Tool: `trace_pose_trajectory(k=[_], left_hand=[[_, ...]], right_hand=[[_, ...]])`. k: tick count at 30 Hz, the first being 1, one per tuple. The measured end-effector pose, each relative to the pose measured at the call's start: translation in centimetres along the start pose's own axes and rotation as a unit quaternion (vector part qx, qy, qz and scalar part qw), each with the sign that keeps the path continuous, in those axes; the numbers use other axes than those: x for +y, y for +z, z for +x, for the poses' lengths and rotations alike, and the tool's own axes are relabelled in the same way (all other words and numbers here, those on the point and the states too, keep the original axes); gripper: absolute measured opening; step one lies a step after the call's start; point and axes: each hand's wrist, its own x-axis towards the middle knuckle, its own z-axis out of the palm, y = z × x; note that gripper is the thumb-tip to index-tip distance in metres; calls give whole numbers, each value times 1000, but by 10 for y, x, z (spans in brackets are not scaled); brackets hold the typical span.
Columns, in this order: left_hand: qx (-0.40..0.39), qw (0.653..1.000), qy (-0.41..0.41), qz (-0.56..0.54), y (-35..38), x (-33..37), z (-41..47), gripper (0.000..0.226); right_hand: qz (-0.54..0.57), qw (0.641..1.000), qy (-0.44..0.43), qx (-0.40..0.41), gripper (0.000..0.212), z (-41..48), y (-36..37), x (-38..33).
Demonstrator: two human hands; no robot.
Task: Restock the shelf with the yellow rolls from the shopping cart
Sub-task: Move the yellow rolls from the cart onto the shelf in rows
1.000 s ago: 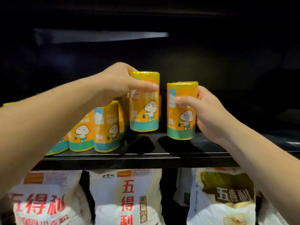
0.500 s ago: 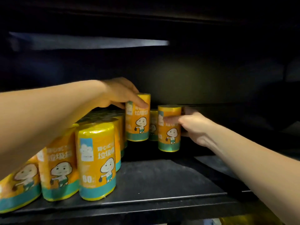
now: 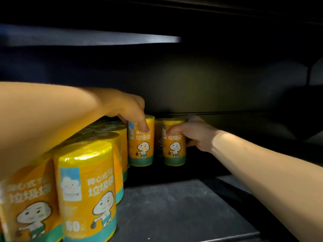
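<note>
A dark shelf (image 3: 183, 206) carries upright yellow rolls (image 3: 111, 137) packed in a block that runs from the nearest roll (image 3: 87, 194) at 8 o'clock back toward centre. Just below centre, a left roll (image 3: 141, 149) stands at 9 o'clock of a right roll (image 3: 174, 147), slightly apart, with a third roll (image 3: 158, 135) behind the gap. The shelf's scuffed board shows at 5 o'clock.

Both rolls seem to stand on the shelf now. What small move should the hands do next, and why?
Probably release and withdraw. The left roll, under the left hand, and the right roll, in the right hand, already stand upright deep on the shelf.
</note>
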Motion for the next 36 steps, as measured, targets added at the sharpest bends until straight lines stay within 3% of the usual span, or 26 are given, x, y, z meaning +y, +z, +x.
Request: trace_pose_trajectory(k=[5, 9, 13, 19, 26, 32, 36], left_hand=[[3, 999, 0, 50, 9, 0, 5, 54], [-4, 998, 10, 66, 19, -5, 9, 57], [-19, 998, 10, 58, 23, -10, 11, 54], [-19, 998, 11, 55, 26, -13, 16, 58], [-12, 992, -7, 127, 28, -10, 20, 71], [-20, 989, 15, 149, 20, -11, 14, 67], [-39, 984, 20, 172, 10, -6, 5, 69]], right_hand=[[0, 1000, -6, 1, 44, 13, 9, 3], [-18, 1000, 9, -1, 56, 19, 16, 6], [-15, 1000, 11, -8, 47, 20, 17, 6], [-6, 1000, 1, -20, 55, 24, 21, 7], [-24, 1000, -2, -13, 59, 29, 25, 11], [-34, 999, -27, -18, 61, 24, 24, 14], [-64, 997, -46, -16, 48, 16, 22, 12]])
